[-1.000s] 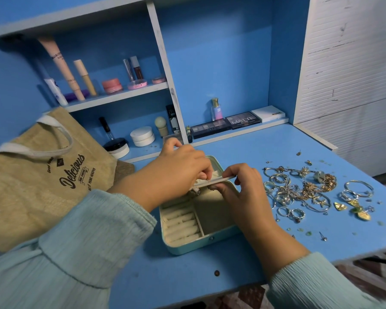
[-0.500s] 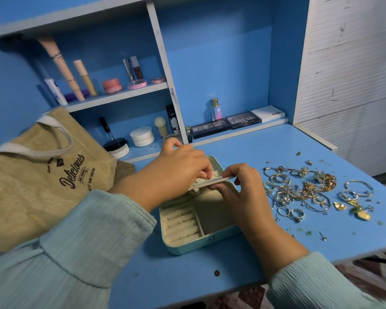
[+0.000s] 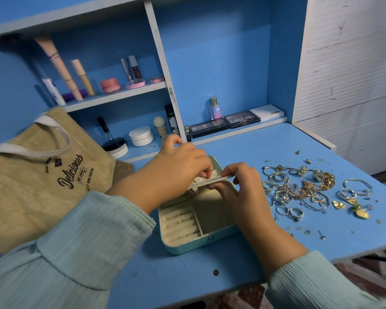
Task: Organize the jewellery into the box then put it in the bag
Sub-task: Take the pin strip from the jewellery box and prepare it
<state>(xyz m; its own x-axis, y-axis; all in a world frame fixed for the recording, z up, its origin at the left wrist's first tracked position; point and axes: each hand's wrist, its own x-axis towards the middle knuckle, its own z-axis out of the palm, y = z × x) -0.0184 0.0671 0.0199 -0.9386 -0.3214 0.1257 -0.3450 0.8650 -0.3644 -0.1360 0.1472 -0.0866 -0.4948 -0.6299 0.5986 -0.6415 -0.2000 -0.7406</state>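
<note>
Open box (image 3: pixel 187 244) (ring rolls inside).

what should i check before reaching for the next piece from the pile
1. Jewellery box open and flat on the desk: ok.
2. Left hand free: not ok, its fingers are curled at the thin white strip held over the box.
3. Right hand free: not ok, it pinches the strip's other end.
4. Piece on the strip seated: cannot tell, the hands hide it.
5. Ring rolls and the open compartment have room: ok, both look bare.
6. Jewellery pile within easy reach: ok, it lies just right of the box, though tangled.
</note>
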